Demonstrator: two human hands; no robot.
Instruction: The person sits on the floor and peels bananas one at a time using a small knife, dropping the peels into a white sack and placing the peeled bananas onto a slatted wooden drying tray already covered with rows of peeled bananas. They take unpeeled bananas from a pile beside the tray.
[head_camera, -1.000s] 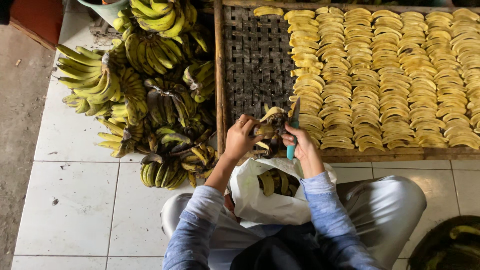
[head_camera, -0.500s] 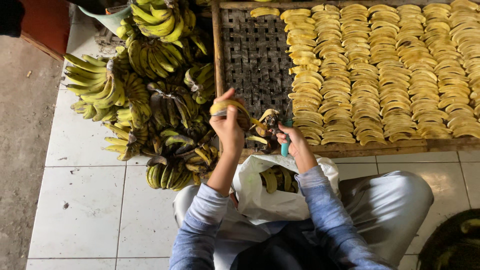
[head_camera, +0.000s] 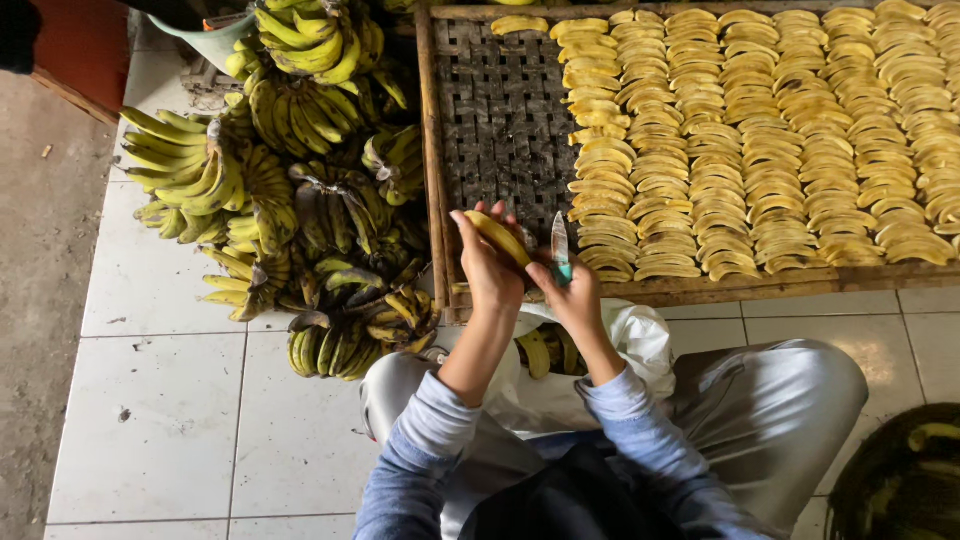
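Left hand was curled around a peeled yellow banana, fingers wrapped underneath, fruit angled up toward the tray. Right hand was closed on a small knife, teal handle in the fist, blade pointing up and standing just beside the banana's right end. Could not tell whether the edge touched the fruit.

Both hands hovered over the near-left corner of the woven drying tray. The tray's left part was bare weave; the rest was filled with banana slices laid in tight rows out to the right edge and up to the far edge.

Under the forearms, on the person's lap, sat a white plastic bag with a few unpeeled bananas showing in its mouth. Left of the tray, on the white tiled floor, lay a heap of banana bunches, green to spotted yellow, touching the tray's left rail.

Risks, my read:
- Blade stood close to the left fingertips; a slip on soft fruit could cut them.
- Peeled banana is slick; loose grip could drop it onto the floor or the bag.
- Hands right at the slice rows' near end; an elbow or wrist nudge could disturb the laid rows.
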